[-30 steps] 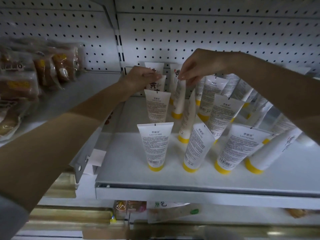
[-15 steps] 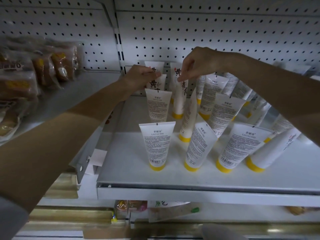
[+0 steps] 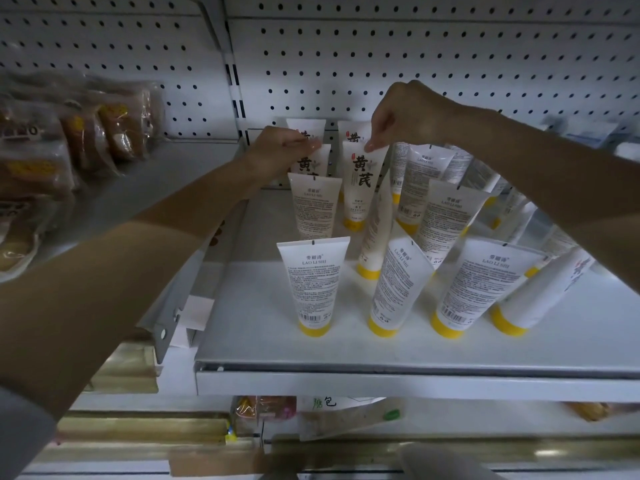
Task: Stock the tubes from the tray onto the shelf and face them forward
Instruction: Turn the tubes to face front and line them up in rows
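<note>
Many white tubes with yellow caps are stood cap-down on the white shelf point(image 3: 263, 306) across the middle of the frame. The left hand point(image 3: 282, 150) is seen just left of centre in the upper half, its arm stretched in from the lower left. Its thumb and fingertips are pinched on the flat top edge of a rear tube point(image 3: 311, 164). Large dark characters are shown on that tube's front, which is turned toward the camera, and its lower part is hidden behind a second-row tube point(image 3: 313, 206).

The right hand point(image 3: 412, 116) is reached in from the right edge, at upper centre. Its fingers are curled down and closed on the top edge of the centre tube point(image 3: 362, 181), which is held upright just right of the rear tube. Its front label, with two big characters, is faced toward the camera, and its yellow cap is set down on the shelf.

Nearer the shelf's front edge a front-left tube point(image 3: 313, 285) is stood straight, with small print and a barcode turned to the camera. To its right three more tubes are leaned to the left, each tilted. Further tubes are crowded behind them toward the right edge, some blurred.

A white pegboard point(image 3: 415, 64) is seen behind the shelf. Wrapped bread packets point(image 3: 104, 133) are laid on a neighbouring shelf at the upper left
</note>
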